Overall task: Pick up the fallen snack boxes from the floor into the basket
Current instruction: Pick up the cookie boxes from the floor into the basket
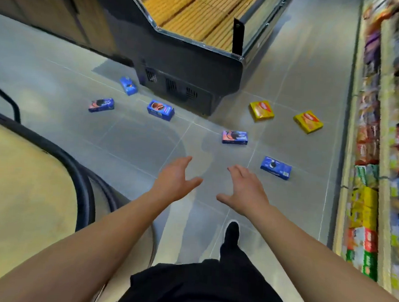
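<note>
Several blue snack boxes lie scattered on the grey tiled floor: one nearest me, one a little farther, one by the cooler's corner, one to the left and one at the cooler's base. Two yellow boxes lie farther right. My left hand and my right hand are stretched out in front of me, fingers spread, holding nothing. No basket shows clearly in the view.
A dark open-top display cooler stands ahead. Stocked shelves line the right side. A curved beige surface with a black rim fills the lower left. My black shoe stands on the floor.
</note>
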### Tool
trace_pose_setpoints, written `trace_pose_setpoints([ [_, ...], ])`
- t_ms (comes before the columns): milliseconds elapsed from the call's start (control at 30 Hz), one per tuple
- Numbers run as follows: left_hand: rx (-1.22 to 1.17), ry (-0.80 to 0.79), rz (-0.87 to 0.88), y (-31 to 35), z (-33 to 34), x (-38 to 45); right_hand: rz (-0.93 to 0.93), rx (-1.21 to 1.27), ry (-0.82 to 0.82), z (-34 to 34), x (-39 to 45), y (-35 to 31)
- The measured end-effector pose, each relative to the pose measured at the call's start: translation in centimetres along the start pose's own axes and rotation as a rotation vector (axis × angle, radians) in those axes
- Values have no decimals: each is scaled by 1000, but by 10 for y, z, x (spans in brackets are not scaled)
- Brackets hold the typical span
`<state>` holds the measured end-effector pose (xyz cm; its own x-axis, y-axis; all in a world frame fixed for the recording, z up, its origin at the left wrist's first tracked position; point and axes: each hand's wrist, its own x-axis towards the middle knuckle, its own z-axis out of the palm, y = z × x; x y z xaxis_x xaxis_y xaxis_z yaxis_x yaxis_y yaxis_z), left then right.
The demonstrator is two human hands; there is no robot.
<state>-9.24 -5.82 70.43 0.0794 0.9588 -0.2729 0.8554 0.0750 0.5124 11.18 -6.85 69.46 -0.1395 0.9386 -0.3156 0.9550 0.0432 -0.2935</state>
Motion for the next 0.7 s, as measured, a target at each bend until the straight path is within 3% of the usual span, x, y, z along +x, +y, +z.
trace_pose_setpoints([
  [333,-143,241,-369,1,-43,87,-328,-103,-106,-60,185,1],
  [700,-330,373,-610,-92,-106,203,-529,-223,-232,-66,371,-105],
])
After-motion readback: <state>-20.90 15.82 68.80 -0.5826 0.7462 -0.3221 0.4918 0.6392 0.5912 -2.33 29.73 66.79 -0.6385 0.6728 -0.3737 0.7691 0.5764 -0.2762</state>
